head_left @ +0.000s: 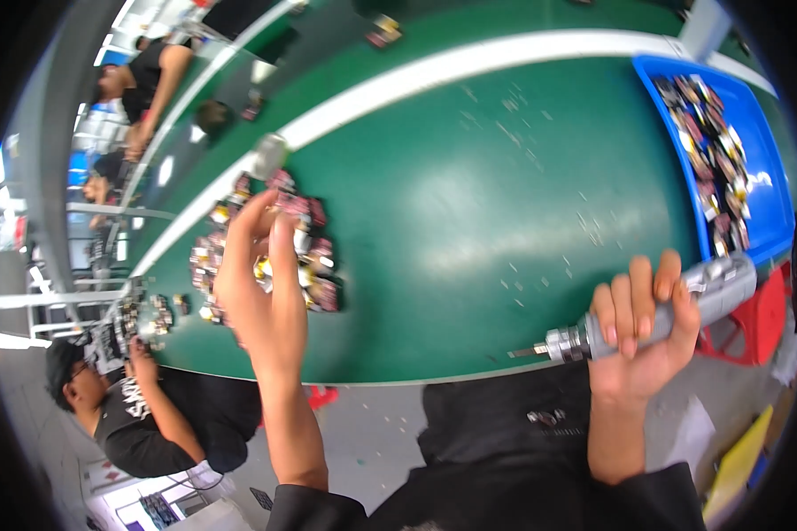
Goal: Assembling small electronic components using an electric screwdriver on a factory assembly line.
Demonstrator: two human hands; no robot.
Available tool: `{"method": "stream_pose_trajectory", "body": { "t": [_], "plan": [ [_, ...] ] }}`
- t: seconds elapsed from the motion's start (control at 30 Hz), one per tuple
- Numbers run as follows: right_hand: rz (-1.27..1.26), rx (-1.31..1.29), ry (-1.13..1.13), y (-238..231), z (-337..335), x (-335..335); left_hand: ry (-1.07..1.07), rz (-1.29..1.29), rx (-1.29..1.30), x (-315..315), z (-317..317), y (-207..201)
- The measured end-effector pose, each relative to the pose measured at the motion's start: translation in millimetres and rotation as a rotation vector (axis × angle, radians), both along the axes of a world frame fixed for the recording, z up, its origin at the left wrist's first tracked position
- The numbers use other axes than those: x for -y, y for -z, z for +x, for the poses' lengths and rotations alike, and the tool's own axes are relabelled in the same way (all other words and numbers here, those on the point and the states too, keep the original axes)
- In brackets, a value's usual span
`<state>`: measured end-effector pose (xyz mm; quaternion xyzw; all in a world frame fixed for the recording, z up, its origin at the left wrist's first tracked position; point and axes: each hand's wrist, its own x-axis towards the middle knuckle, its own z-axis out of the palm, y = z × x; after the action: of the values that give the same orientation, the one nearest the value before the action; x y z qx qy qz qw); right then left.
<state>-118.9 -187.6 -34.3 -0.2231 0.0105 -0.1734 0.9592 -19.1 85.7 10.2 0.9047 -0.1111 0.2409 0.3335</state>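
Right hand (636, 332) grips electric screwdriver (655, 314); left hand (261, 283) open; blue bin (762, 168) seemingly holds small parts

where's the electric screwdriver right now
In the head view, the grey electric screwdriver is at the lower right, gripped in the right hand at the green table's near edge, below the blue tray.

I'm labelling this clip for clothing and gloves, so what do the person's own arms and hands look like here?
Both hands are bare: no gloves, and no rings or watch that I can make out. The left hand and right hand come up on bare forearms. Dark, black-looking sleeves are pushed back near the elbows, at the lower edge of the picture. No markings show on them.
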Motion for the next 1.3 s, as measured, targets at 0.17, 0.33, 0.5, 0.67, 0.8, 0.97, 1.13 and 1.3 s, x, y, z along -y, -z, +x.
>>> {"method": "stream_pose_trajectory", "body": {
  "t": [0.17,0.33,0.5,0.67,0.8,0.97,1.13,1.3],
  "plan": [
    [-0.005,-0.069,-0.035,9.7,-3.5,-10.7,-0.282,0.452,-0.178,-95.2,170.3,-4.6],
    [-0.019,-0.074,-0.044,9.2,-6.0,-12.3,-0.386,0.536,-0.354,-114.9,250.6,25.9],
    [0.054,-0.05,-0.112,13.6,-14.0,-5.8,-0.293,0.747,-0.274,-122.2,281.2,39.7],
    [0.046,-0.041,-0.148,13.6,-13.1,-4.0,-0.108,0.792,-0.22,-128.9,261.5,36.5],
    [0.025,-0.021,-0.163,16.7,-9.6,-2.5,0.233,0.575,-0.007,-47.3,182.8,13.4],
    [-0.021,0.005,-0.18,13.7,-6.0,-4.2,0.591,0.633,0.05,23.8,14.5,-2.6],
    [-0.041,-0.054,-0.195,11.2,-17.0,-12.4,0.705,0.758,0.077,35.0,-55.8,32.3],
    [-0.045,-0.117,-0.316,6.2,-39.5,-31.3,0.699,0.547,-0.001,33.8,-72.6,32.4]
  ]
}}
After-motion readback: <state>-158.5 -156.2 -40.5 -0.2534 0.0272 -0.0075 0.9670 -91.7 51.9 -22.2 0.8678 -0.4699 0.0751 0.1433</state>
